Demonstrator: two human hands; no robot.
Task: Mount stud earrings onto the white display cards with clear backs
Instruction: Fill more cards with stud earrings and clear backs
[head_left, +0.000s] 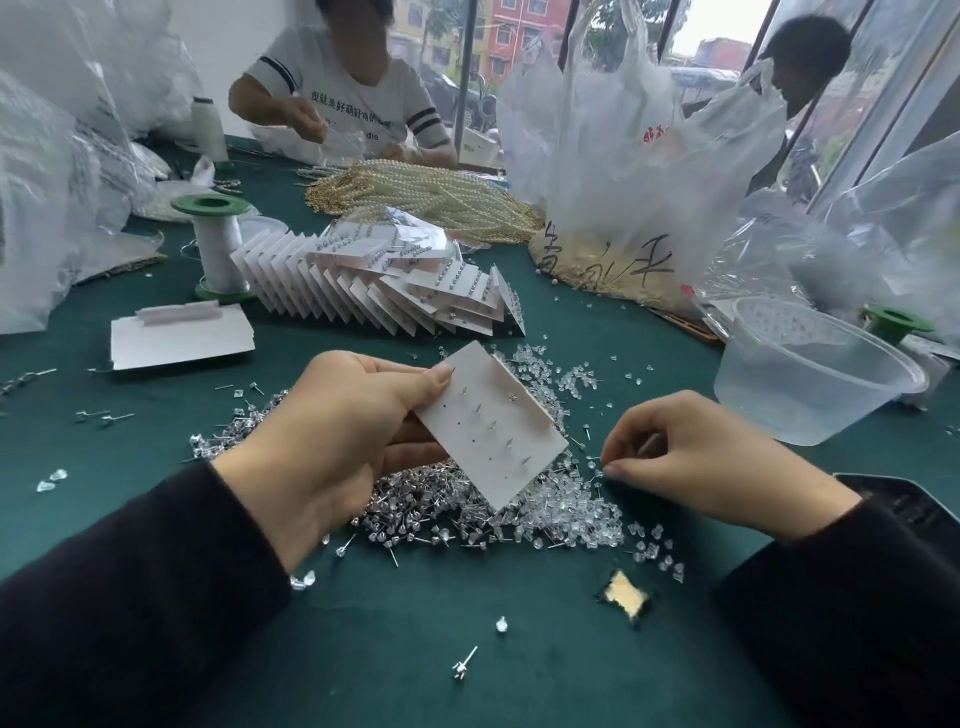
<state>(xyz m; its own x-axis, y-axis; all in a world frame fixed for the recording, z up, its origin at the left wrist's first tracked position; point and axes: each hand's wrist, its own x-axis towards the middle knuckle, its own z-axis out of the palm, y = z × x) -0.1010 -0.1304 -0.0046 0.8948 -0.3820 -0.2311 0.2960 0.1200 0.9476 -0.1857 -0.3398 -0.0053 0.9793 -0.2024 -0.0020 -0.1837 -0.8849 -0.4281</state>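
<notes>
My left hand grips a white display card by its left edge and holds it tilted above the table, back side up. Several stud posts stick up through the card. Under the card lies a pile of stud earrings mixed with clear backs on the green cloth. My right hand sits to the right of the card with fingers curled, fingertips pinched down at the edge of the clear backs. Whether a back is between those fingertips I cannot make out.
A fanned row of filled cards lies behind, beside a green-capped spool and a blank card stack. A clear plastic tub stands right. Pearl strands, plastic bags and a person are across the table.
</notes>
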